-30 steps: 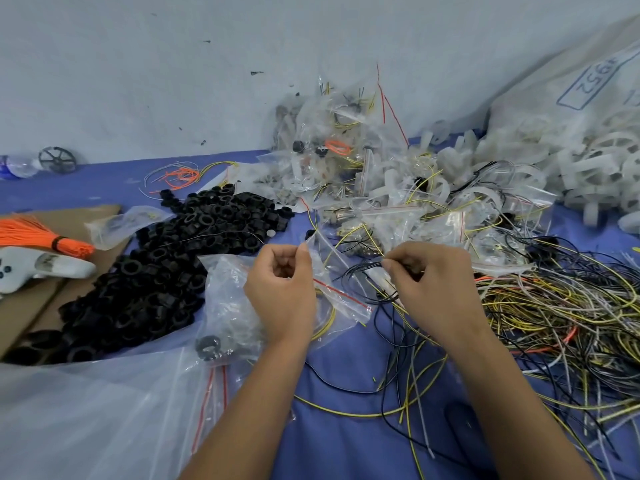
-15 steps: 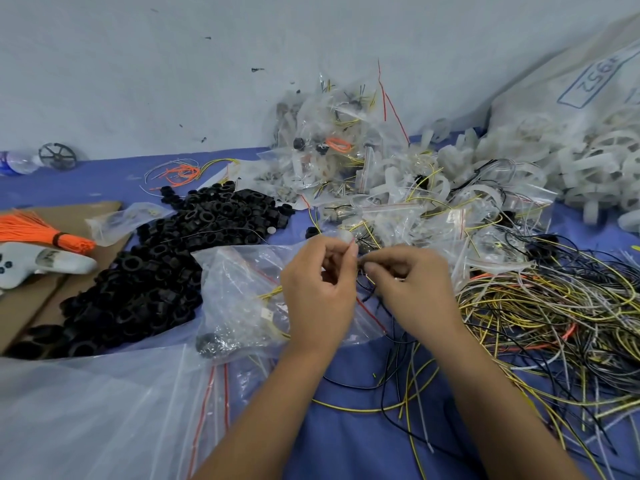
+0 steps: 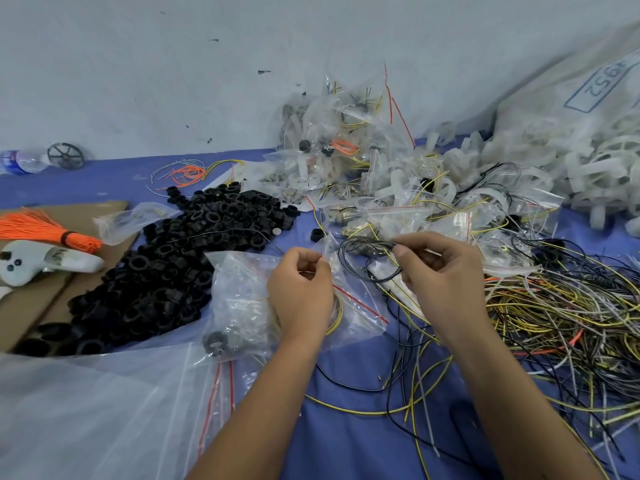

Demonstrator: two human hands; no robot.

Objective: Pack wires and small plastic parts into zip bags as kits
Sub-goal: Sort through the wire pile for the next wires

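My left hand (image 3: 300, 289) pinches the mouth of a clear zip bag (image 3: 242, 299) with a red seal line; a coiled yellow wire and a black ring lie inside it. My right hand (image 3: 440, 271) pinches a small coil of black wire (image 3: 363, 261) just right of the bag's mouth. A loose tangle of yellow, black and grey wires (image 3: 554, 313) spreads to the right. A heap of black plastic rings (image 3: 166, 265) lies to the left. Filled zip bags (image 3: 363, 174) pile up behind my hands.
A blue cloth (image 3: 346, 438) covers the table. Large clear bags (image 3: 86, 410) lie front left. Cardboard (image 3: 31, 299) at the left carries an orange wire bundle (image 3: 45, 230) and a white tool (image 3: 41, 261). White plastic parts (image 3: 588, 174) heap up at the right; a wall rises behind.
My hands came together at the bag's mouth, then drew apart. My right hand now holds up a coiled black wire beside the bag.
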